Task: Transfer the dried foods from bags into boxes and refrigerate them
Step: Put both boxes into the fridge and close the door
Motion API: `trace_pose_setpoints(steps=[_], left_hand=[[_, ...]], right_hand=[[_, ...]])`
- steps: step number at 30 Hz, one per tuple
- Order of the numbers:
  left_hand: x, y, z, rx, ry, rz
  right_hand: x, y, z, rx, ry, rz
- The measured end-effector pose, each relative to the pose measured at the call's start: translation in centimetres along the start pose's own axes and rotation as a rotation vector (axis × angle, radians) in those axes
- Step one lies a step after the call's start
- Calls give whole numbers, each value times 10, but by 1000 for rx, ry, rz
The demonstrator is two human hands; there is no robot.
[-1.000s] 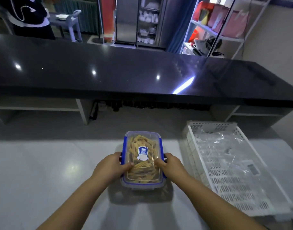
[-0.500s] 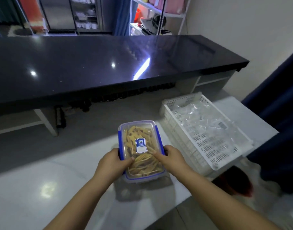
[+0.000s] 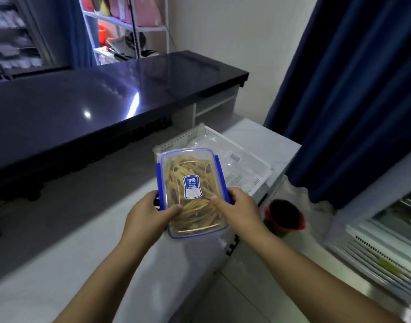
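Over the white counter (image 3: 60, 264), left hand (image 3: 148, 215) and right hand (image 3: 239, 210) are clasping, fingers curled, the lidded clear blue-clipped plastic box (image 3: 193, 192) of dried strips; refrigeration seemingly is beginning, requiring a turn toward the glass-fronted fridge (image 3: 386, 241).

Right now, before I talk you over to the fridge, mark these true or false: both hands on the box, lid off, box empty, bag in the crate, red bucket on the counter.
1. The left hand and the right hand both grip the storage box. True.
2. The box's lid is off. False: the clear lid with blue clips is on.
3. The box is empty. False: it is filled with yellowish dried strips.
4. A clear plastic bag lies in the white crate. True.
5. A bucket stands on the counter. False: the red bucket stands on the floor, right of the white counter.
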State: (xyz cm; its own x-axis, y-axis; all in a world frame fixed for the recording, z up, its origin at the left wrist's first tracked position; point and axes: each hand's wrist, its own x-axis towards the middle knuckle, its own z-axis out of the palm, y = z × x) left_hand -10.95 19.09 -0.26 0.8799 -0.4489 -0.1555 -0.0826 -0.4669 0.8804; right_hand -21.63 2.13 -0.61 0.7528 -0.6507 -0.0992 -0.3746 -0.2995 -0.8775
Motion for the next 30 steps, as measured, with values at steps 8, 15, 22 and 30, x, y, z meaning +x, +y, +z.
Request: trace_pose_setpoints(steps=[8,15,22,30], left_hand=[[-31,74,124,24,-183,127],[-80,128,255,21,-374,211],[-123,157,375,43,-547,187],[-122,191,472,79,-736,212]], right_hand=[[-36,71,-127,93,196,75],[-85,152,-248,136,333,168],[-127,228,-347,101,475,270],[-134,279,-414,166,585,398]])
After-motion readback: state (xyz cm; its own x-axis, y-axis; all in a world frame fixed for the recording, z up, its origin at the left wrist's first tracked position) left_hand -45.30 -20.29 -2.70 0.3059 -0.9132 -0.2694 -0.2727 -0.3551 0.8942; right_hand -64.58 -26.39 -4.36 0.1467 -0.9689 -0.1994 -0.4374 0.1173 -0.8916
